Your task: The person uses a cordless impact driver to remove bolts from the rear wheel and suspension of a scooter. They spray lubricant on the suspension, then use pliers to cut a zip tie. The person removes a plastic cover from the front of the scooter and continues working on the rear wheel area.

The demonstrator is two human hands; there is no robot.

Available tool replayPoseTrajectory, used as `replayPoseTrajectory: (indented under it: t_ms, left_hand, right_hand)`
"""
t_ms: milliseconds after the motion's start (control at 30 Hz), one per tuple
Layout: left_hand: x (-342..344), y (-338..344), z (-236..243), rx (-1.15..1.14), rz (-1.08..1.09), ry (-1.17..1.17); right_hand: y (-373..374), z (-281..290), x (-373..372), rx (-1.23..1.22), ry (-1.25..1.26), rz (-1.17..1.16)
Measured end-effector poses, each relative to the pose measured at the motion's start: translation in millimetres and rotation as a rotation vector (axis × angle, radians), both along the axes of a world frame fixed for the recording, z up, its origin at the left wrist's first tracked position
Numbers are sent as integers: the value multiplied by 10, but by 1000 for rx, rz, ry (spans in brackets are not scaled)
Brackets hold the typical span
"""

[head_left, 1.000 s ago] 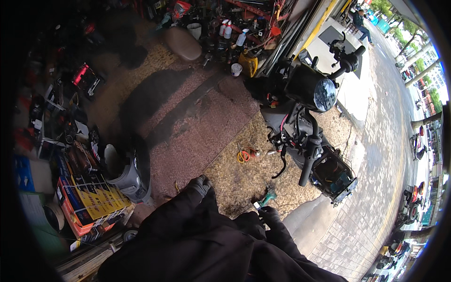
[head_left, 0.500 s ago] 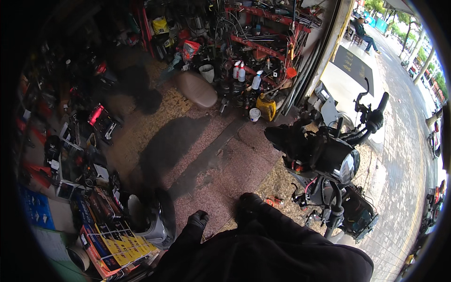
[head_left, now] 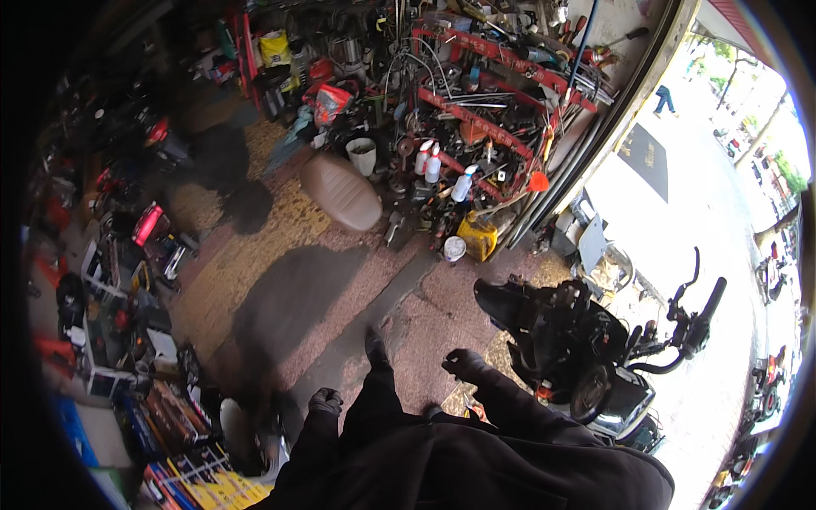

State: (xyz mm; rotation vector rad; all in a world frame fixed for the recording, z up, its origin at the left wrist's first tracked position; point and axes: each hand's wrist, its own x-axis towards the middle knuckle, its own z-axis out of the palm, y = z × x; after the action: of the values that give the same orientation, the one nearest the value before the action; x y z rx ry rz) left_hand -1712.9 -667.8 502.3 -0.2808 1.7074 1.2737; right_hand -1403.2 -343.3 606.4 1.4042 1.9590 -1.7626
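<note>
Left hand (head_left: 325,399), right hand (head_left: 465,364) half-curled, no item seen, grip unclear | had moved deeper inside, nearer red shelf (head_left: 508,58) | motorbike (head_left: 544,327) left untouched

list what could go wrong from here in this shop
The right hand appears close to the motorcycle, so the hand or its sleeve might bump or catch on it.

The brown seat lies out on the floor, where someone could trip over it.

The white tub and yellow jug are on the floor by the red rack, so a passing foot might knock them over.
</note>
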Motion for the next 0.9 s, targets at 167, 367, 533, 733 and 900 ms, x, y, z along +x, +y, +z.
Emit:
replayPoseTrajectory:
  t_ms: [167,367,533,733,900]
  left_hand:
    - [-1004,1415,-296,44,-238,124]
    - [-2384,3209,122,208,592,-563]
    - [-2734,3935,811,272,-536,167]
    - [-2659,4244,1140,139,-640,188]
    - [-2863,4406,1186,-81,-608,110]
  right_hand:
    - [470,-24,172,-82,-211,-294]
    - [603,165,20,-131,-206,-691]
    - [623,98,-259,-311,-353,-727]
    - [1157,-319,-729,-398,-243,-885]
    - [1955,-608,-1185,-207,-318,-549]
